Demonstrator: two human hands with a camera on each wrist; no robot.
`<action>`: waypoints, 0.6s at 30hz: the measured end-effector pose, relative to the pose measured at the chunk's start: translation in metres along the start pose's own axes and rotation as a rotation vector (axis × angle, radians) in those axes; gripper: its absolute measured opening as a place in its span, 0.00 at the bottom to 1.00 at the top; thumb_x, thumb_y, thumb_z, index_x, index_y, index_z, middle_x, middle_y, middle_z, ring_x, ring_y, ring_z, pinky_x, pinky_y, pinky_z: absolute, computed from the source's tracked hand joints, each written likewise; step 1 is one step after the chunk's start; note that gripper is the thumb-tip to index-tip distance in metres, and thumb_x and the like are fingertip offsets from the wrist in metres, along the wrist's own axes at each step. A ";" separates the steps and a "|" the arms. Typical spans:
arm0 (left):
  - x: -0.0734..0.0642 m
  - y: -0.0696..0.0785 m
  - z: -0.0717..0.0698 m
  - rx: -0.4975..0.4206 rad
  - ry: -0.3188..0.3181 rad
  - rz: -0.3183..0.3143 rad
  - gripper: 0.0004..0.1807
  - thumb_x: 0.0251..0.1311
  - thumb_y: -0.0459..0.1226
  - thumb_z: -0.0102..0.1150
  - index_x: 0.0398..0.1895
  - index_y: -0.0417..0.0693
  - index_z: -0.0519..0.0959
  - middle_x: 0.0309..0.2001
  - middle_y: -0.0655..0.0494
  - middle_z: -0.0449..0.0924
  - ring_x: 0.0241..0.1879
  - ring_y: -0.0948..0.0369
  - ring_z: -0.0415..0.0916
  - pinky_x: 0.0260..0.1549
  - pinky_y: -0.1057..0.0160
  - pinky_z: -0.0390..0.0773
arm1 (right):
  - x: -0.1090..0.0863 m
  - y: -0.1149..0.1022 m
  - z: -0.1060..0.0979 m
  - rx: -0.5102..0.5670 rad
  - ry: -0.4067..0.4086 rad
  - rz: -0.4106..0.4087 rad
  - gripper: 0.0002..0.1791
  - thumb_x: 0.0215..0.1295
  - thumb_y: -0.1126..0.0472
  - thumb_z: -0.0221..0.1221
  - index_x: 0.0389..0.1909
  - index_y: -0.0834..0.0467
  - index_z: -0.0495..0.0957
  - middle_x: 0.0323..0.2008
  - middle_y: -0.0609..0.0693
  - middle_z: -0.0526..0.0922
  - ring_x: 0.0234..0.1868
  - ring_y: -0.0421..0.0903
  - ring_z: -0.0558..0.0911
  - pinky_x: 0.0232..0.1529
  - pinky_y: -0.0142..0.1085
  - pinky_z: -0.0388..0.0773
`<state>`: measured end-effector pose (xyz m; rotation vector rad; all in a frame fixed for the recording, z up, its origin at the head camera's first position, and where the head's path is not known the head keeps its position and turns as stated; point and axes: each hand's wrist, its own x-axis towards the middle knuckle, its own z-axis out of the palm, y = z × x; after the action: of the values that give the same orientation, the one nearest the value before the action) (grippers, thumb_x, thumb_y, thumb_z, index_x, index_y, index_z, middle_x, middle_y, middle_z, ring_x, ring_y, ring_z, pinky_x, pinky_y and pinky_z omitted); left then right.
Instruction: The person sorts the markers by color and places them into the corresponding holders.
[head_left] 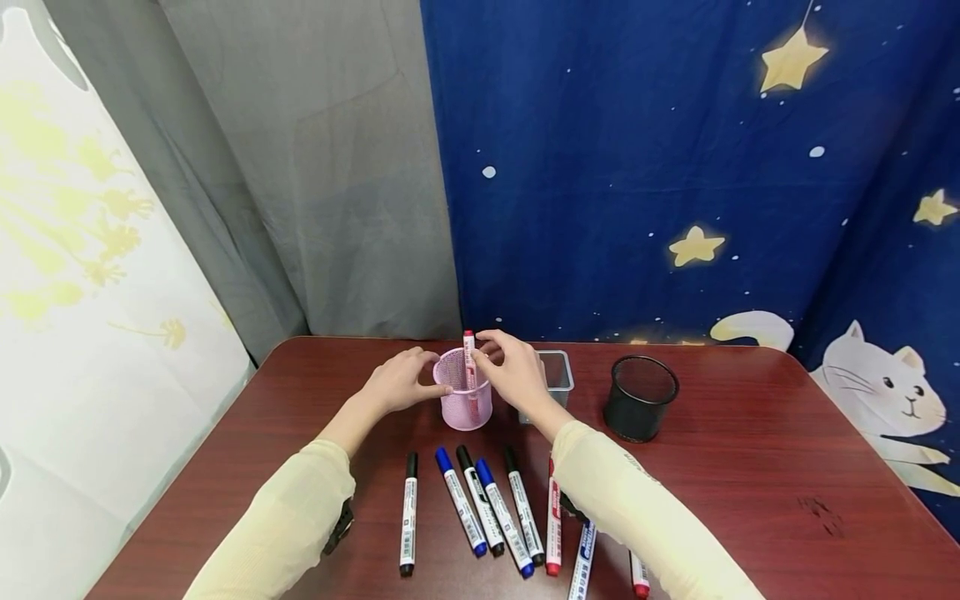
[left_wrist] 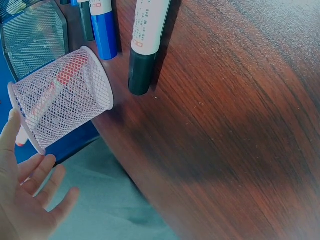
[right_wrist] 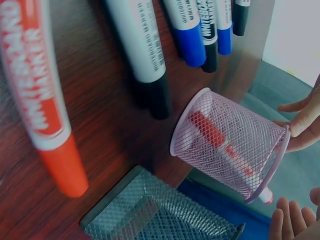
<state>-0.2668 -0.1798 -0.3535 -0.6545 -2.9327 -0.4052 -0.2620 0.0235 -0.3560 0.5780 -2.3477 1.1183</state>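
Observation:
A pink mesh pen holder (head_left: 467,412) stands upright on the table. My left hand (head_left: 397,382) holds its rim from the left, thumb in front and fingers behind, as the left wrist view also shows (left_wrist: 35,200). A red whiteboard marker (head_left: 469,360) stands inside the holder, its red end above the rim. Beside that end is my right hand (head_left: 517,367), its fingers spread apart and loosely bent. In the right wrist view, the fingertips (right_wrist: 287,220) are separate from the marker (right_wrist: 235,157).
Several black, blue and red markers (head_left: 480,508) lie in front of the holder, some partly under the right sleeve. A see-through rectangular holder (head_left: 558,375) stands behind the right hand, and a black round mesh holder (head_left: 637,412) further right. Curtains (head_left: 360,208) hang behind the table.

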 end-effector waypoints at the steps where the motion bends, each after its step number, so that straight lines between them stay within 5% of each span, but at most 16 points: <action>1: 0.000 0.000 0.000 -0.003 0.000 -0.002 0.35 0.45 0.57 0.60 0.51 0.41 0.72 0.45 0.46 0.72 0.46 0.51 0.70 0.40 0.49 0.70 | -0.001 0.001 -0.001 -0.007 -0.002 -0.001 0.14 0.55 0.55 0.60 0.43 0.52 0.77 0.29 0.41 0.80 0.28 0.35 0.78 0.26 0.33 0.72; 18: -0.001 0.001 -0.001 -0.009 0.019 0.013 0.35 0.44 0.57 0.60 0.50 0.41 0.73 0.43 0.48 0.73 0.45 0.51 0.70 0.40 0.50 0.70 | -0.027 0.008 -0.013 -0.059 -0.092 -0.197 0.09 0.53 0.57 0.60 0.36 0.52 0.80 0.27 0.38 0.77 0.27 0.31 0.75 0.26 0.28 0.70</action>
<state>-0.2654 -0.1795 -0.3526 -0.6664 -2.9089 -0.4209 -0.2414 0.0434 -0.3693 0.8347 -2.3320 0.9498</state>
